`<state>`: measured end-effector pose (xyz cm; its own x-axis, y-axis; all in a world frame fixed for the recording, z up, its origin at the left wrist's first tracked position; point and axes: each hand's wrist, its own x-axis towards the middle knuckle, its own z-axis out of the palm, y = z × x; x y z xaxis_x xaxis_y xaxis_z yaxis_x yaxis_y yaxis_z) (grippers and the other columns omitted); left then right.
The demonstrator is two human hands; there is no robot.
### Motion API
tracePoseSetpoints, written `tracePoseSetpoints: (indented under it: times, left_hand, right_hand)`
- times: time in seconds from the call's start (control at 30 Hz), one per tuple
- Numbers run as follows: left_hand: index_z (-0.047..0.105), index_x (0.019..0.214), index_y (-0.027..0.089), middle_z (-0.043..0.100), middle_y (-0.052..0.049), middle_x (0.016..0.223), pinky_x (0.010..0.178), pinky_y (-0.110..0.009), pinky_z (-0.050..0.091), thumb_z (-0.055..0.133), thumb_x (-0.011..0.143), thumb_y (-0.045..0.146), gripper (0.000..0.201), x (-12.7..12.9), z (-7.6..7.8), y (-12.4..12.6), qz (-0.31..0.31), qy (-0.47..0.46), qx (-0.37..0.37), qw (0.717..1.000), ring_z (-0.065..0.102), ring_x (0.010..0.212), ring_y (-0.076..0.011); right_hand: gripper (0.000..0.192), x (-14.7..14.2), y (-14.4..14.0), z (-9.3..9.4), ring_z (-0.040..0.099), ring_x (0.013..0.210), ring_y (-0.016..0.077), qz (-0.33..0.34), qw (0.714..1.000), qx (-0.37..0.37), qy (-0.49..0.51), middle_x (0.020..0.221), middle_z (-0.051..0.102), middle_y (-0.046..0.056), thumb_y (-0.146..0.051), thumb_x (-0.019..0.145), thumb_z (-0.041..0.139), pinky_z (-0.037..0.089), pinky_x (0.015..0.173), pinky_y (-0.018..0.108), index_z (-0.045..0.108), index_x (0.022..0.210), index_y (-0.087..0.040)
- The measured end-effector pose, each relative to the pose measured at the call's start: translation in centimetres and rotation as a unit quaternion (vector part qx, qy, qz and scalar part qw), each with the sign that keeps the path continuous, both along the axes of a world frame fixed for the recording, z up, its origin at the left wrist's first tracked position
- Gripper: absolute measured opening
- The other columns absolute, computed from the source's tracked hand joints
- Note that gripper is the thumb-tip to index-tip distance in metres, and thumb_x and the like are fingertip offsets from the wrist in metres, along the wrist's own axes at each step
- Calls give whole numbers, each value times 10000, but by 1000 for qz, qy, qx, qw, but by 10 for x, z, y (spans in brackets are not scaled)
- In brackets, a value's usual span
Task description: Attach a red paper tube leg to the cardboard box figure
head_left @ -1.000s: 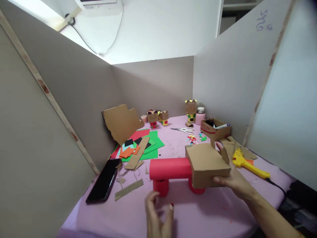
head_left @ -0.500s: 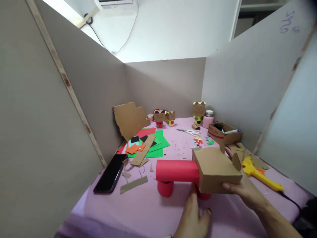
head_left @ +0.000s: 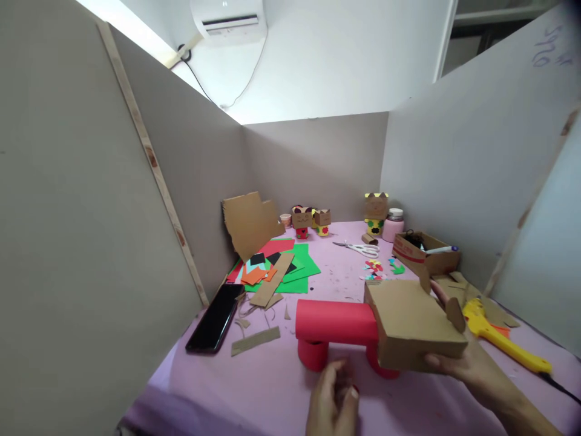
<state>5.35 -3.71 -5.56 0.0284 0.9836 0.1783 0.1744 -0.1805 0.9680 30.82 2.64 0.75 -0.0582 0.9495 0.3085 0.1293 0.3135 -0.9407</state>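
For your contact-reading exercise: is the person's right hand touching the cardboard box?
Touching. The head view shows the right hand under the cardboard box, with fingertips pressed against its near edge and no gap between them.

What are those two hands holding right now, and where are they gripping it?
The right hand grips the cardboard box head of the red paper animal at its outer end. The left hand hovers near the red legs, holding nothing.

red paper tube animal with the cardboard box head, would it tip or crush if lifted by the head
The red tube body looks hollow, so probably light and crushable. The cardboard head, gripped by the right hand, overhangs the short red legs, so it likely tips headward.
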Motion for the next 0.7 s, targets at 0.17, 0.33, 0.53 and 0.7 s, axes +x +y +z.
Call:
tracePoseSetpoints:
  times: [0.17, 0.33, 0.53, 0.7]
  left_hand:
    - [581, 1212, 300, 616, -84, 1245, 1025, -389, 425, 487, 942, 249, 290, -41, 63, -4, 117, 177, 320, 923, 554, 1191, -229]
    - [63, 1530, 178, 176, -201, 1600, 1111, -664, 232, 329, 986, 429, 655, -51, 124, 33, 68, 447, 279, 847, 133, 1478, -335]
    - [286, 1483, 195, 315, -162, 1549, 1071, -751, 190, 429, 913, 573, 698, -40, 125, 35, -83, 553, 190, 807, 271, 1432, -376]
    - [259, 1493, 195, 329, -178, 1555, 1128, -655, 204, 362, 956, 507, 630, -69, 114, 29, 9, 408, 213, 888, 270, 1443, -331]
  right_hand:
    - [1208, 3, 0, 1, 312, 1409, 385, 14, 1000, -17, -2, 1594, 262, 87, -502, 610, 811, 292, 1127, 549, 35, 1521, -341]
    - [1189, -4, -4, 4, 260, 1432, 376, -4, 1000, -27, 11, 1604, 238, 63, -536, 596, 807, 215, 1154, 563, 70, 1512, -358]
    - [1233, -7, -8, 7, 193, 1459, 367, -11, 1000, -15, -16, 1631, 127, 104, -589, 589, 796, 160, 1178, 539, 55, 1528, -289]
    - [1218, -4, -5, 6, 285, 1431, 357, 16, 999, -30, -7, 1624, 156, 131, -564, 628, 787, 275, 1146, 532, 15, 1528, -289]
